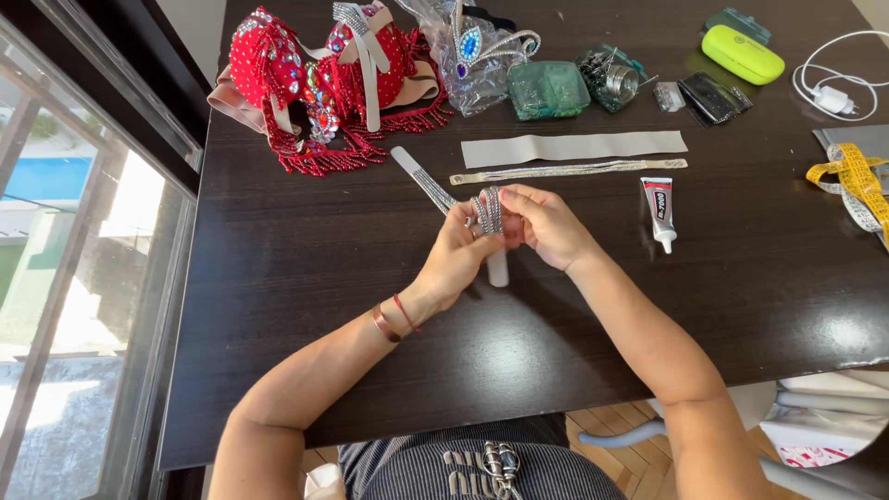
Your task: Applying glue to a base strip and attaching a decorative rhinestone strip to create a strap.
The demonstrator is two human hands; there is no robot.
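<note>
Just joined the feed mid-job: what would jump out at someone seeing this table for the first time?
First the red beaded costume top, covered in gems and fringe, at the far left of the dark table. Next, at mid-table, the left hand and right hand together hold a white strip wrapped with silver rhinestone trim. A small glue tube lies just right of the hands, and a lime-green case sits at the far right.

1. Home craft corner, costume-making.
2. Dark wooden table [278,278] beside a large window [83,231]; wood floor beneath.
3. Red beaded costume bra [324,74], rhinestone strip [565,170], glue tube [659,208], yellow measuring tape [857,181].
4. Phone charger [833,97] alongside.
</note>
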